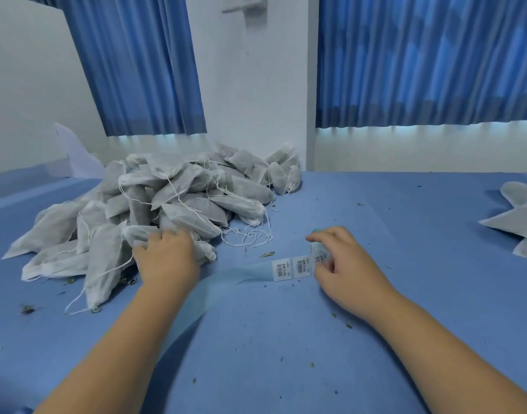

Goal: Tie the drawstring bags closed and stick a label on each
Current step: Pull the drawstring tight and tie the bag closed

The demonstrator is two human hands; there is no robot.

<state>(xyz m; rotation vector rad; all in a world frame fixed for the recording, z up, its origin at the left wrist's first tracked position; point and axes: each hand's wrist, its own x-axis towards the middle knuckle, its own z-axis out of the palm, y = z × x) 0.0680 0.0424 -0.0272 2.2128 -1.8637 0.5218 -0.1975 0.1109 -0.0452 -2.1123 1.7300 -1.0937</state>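
- Evidently, in the head view, the step in hand is picking up the next bag while the labels are kept ready; no knot is being tied and no label is being stuck on at this moment.
- The left hand [166, 258], left of centre, lies on a bag at the near edge of the pile of drawstring bags [154, 201]. Its fingers curve over the cloth, but the back of the hand hides the tips, so I cannot tell whether it has a grip.
- The right hand [343, 264], right of centre, pinches a small label roll [317, 252] between thumb and fingers, just above the table [376, 210].
- Two white labels [292, 268] trail left from the roll, and a bare, pale backing strip [220, 276] runs on toward the lower left.
- The next move, I judge, calls for drawing one bag free of the tangled loose cords [250, 237] and pulling its string tight. That needs both hands, so the roll would have to be set down.
- Each label carries a barcode and a few small characters, too small to read. No brand shows anywhere.
- A second group of bags [516, 219] lies at the right edge of the frame, well apart from the pile. I cannot tell whether these are tied or labelled.
- Dark crumbs [347, 325] dot the blue table.
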